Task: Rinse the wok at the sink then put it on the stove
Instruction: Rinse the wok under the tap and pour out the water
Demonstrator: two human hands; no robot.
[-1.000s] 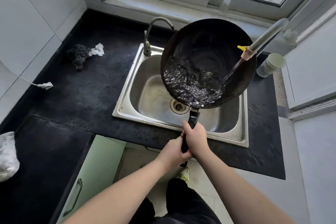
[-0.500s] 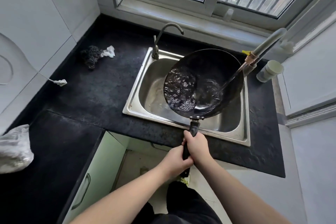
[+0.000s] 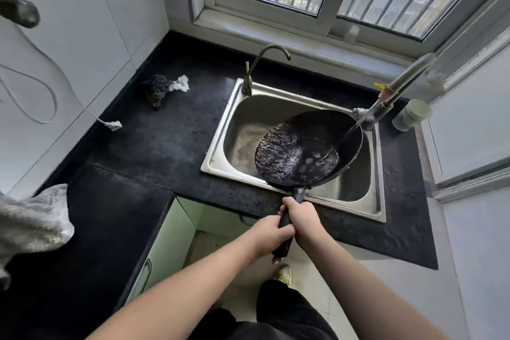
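Observation:
A black wok (image 3: 328, 132) is held low over the steel sink (image 3: 223, 143), tilted to the left, with water swirling in its lower left part. A thin stream from the tall tap (image 3: 408, 74) at the right runs into it. Both hands grip its dark handle over the sink's front rim: my right hand (image 3: 302, 218) nearer the wok, my left hand (image 3: 269, 234) just behind it. Water lies on the sink floor at the left. No stove shows in this view.
A smaller curved faucet (image 3: 265, 63) stands at the sink's back left corner. On the black counter (image 3: 165, 146) lie a dark scrubber (image 3: 157, 88) with a white scrap, and a white cable end (image 3: 113, 125). A white cup (image 3: 412, 114) stands at the right, a grey cloth (image 3: 30, 226) at the left.
The wok has come down from a steep upright tilt to a lower, flatter position in the sink, and the water has shifted to its left side. Both hands kept hold of the handle.

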